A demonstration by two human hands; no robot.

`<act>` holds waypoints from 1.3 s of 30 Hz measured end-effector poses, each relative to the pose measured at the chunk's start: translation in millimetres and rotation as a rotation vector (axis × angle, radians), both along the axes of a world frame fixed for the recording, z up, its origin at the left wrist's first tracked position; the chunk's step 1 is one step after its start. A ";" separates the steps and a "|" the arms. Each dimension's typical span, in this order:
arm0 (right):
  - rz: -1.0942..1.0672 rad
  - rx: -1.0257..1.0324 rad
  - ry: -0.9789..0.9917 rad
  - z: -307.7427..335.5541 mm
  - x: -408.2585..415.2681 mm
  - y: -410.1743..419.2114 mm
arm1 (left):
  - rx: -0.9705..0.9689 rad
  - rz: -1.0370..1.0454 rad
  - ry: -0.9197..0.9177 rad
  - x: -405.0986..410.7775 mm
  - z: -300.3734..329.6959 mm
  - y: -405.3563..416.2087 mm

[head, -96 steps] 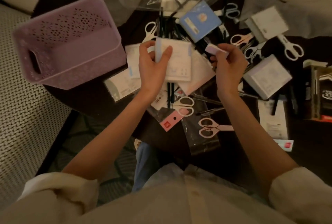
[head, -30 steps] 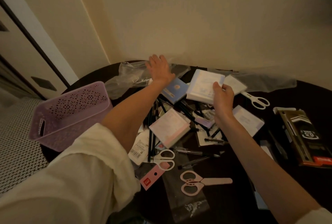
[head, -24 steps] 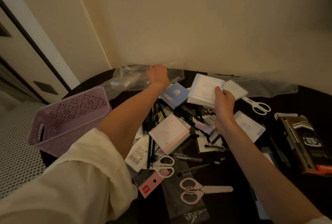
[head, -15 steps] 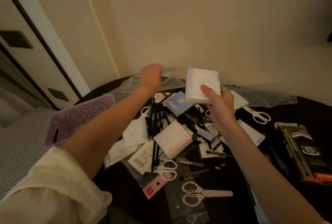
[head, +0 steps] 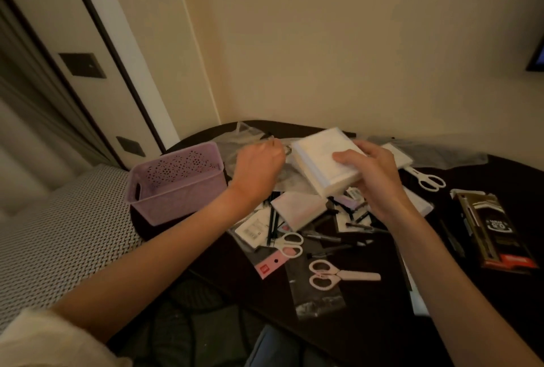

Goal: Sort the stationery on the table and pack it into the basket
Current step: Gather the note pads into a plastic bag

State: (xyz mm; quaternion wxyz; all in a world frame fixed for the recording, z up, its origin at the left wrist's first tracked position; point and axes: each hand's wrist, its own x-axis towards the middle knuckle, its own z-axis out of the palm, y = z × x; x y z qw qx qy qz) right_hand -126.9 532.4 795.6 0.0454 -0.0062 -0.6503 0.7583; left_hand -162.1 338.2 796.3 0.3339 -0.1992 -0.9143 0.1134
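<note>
The right hand (head: 374, 178) grips a white pad (head: 323, 160), thumb curled over its top, raised above the pile on the dark table (head: 368, 322); the left hand (head: 257, 169) is curled around a clear bag (head: 250, 138) just beside the pad; the purple basket (head: 176, 184) stands left of the pile; pink scissors (head: 338, 275) lie nearer the person; white scissors (head: 426, 179) lie right.
</note>
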 end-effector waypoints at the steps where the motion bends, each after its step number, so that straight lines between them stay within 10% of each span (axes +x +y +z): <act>1: 0.038 0.062 -0.026 -0.4 6.1 2.1 | 0.022 0.024 -0.029 8.4 -4.0 -1.1; 9: 0.334 0.620 -0.152 -11.5 17.8 6.9 | 0.137 0.103 -0.205 74.2 -23.3 8.2; 23: 0.680 0.739 -0.260 -57.9 17.0 -16.4 | 0.570 -0.070 0.164 105.7 -94.5 -12.1; 28: 0.737 0.657 -0.336 -71.8 20.1 -19.1 | 0.647 -0.112 0.163 105.9 -106.0 -13.2; 34: 0.611 0.300 -0.429 -97.2 18.6 -35.2 | 0.882 -0.180 -0.252 114.0 -106.8 -35.2; 39: 0.567 0.025 -0.496 -110.4 17.1 -41.3 | 1.049 0.280 -0.154 93.4 -126.6 -111.2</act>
